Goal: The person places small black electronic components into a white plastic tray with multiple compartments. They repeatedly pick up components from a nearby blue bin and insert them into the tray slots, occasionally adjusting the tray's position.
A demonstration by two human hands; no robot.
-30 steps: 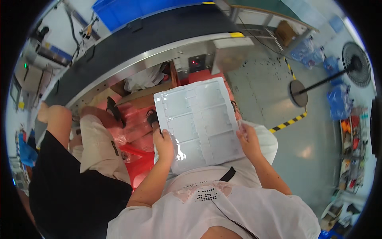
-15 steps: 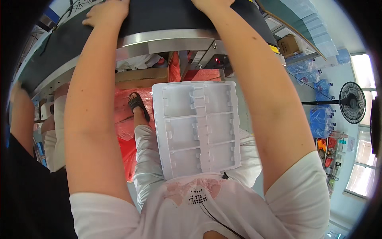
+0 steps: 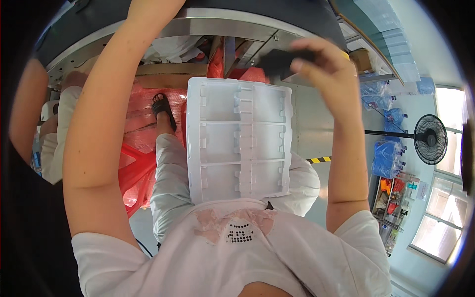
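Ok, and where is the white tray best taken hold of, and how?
Probably by the left and right rims of the tray, coming from both sides at once: it lies across the legs, and both long edges look straight and uncovered.

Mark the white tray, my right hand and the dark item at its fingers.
White tray (image 3: 246, 141): head view, ridge between its compartment columns.
Right hand (image 3: 329, 74): head view, middle of the hand.
Dark item (image 3: 279, 63): head view, middle of its blurred visible part.

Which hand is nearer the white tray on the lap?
Right. The right hand, holding a black item, is just past the tray at its far right corner; the left hand is farther off, by the black belt.
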